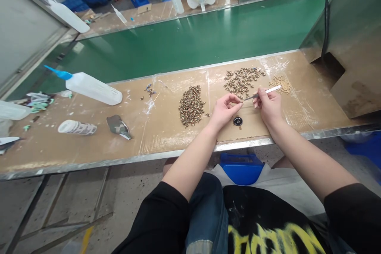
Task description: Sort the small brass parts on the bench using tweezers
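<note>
My right hand [269, 106] grips metal tweezers [263, 92], whose tip points left toward my left hand [225, 109]. The left hand's thumb and forefinger are pinched together near the tweezer tip, apparently on a tiny part too small to make out. Below and between the hands, a small black round part [237, 121] lies on the brown bench [166, 135]. A pile of small brass-coloured parts [191, 105] sits left of my left hand. A second, looser pile [242, 79] lies behind the hands, and a small golden heap [281, 83] is by the tweezers' back end.
A squeeze bottle with a blue nozzle [89, 86] lies at left, near a white roll [76, 127] and a camouflage scrap [119, 126]. A green conveyor belt [193, 39] runs behind the bench. A metal housing [351, 47] stands at right. A blue bin [241, 166] sits under the bench edge.
</note>
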`<act>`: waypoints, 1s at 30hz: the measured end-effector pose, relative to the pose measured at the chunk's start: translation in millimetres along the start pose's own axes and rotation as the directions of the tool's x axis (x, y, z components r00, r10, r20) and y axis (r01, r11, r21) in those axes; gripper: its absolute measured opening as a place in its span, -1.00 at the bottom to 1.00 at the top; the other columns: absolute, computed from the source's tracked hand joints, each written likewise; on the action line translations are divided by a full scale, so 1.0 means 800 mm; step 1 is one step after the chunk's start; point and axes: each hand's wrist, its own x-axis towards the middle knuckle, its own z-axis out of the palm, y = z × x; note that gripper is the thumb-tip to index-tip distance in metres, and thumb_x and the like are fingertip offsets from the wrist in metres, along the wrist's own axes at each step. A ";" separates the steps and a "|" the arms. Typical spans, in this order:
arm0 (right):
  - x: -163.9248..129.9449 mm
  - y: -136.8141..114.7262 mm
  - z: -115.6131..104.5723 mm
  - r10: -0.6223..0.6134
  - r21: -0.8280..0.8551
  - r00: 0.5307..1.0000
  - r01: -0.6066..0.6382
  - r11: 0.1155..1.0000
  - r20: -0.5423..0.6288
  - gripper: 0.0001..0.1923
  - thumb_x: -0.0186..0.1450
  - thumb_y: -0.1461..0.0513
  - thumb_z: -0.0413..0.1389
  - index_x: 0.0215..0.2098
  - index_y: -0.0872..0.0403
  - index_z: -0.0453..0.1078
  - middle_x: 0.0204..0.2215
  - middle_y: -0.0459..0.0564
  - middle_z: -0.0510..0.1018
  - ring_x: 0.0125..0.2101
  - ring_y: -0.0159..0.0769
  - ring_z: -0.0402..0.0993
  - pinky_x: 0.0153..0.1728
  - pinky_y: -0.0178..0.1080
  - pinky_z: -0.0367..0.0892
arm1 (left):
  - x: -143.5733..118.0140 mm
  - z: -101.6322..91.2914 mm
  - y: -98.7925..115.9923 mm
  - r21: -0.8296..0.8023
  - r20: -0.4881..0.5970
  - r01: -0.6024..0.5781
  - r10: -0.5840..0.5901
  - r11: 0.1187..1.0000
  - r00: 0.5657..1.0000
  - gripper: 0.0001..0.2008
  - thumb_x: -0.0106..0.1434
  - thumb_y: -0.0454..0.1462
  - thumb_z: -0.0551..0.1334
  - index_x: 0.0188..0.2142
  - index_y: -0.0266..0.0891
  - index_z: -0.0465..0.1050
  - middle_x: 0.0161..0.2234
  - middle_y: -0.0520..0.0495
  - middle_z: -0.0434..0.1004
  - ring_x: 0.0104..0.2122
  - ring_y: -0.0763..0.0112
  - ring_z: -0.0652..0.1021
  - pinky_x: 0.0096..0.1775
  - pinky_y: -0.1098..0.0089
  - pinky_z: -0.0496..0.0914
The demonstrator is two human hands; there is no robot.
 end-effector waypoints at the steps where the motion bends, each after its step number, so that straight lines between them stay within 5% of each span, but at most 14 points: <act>1: 0.000 0.000 0.000 0.002 -0.005 1.000 -0.002 1.000 -0.002 -0.43 0.21 -0.28 0.35 -0.47 0.03 0.50 -0.67 -0.13 0.50 -0.73 -0.46 0.31 -0.70 -0.36 0.21 | 0.000 0.000 0.000 0.003 0.008 0.004 -0.004 1.000 1.000 -0.77 0.23 -0.18 0.46 -0.22 -0.25 0.52 -0.21 -0.06 0.62 -0.58 0.69 0.30 -0.52 0.53 0.19; 30: -0.002 -0.004 0.001 -0.009 -0.079 1.000 0.011 0.997 0.027 -0.39 0.24 -0.29 0.32 -0.55 0.03 0.43 -0.70 -0.14 0.44 -0.72 -0.47 0.27 -0.68 -0.34 0.16 | -0.002 0.004 0.000 -0.013 -0.005 0.037 -0.037 0.999 0.999 -0.74 0.20 -0.15 0.48 -0.25 -0.25 0.52 -0.31 -0.02 0.62 -0.63 0.65 0.40 -0.56 0.51 0.27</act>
